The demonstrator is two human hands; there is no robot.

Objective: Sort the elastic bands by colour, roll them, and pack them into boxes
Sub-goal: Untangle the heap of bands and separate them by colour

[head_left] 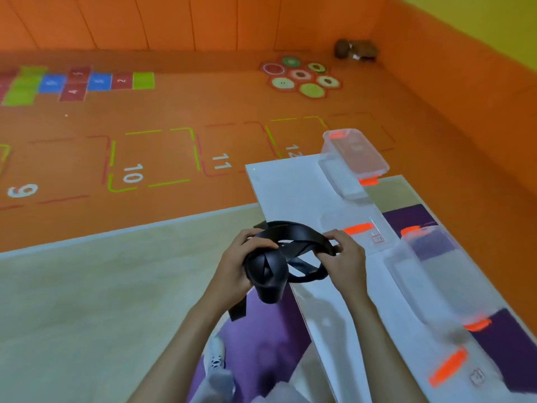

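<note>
Both hands: left (pixel 236 264), right (pixel 345 261), black elastic band (pixel 268 267) gripped between.

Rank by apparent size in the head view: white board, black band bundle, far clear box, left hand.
1. white board, largest by far.
2. black band bundle, held by both hands.
3. far clear box; close to the bundle in looks, and it sits farther off, so unsure.
4. left hand, smallest.
</note>
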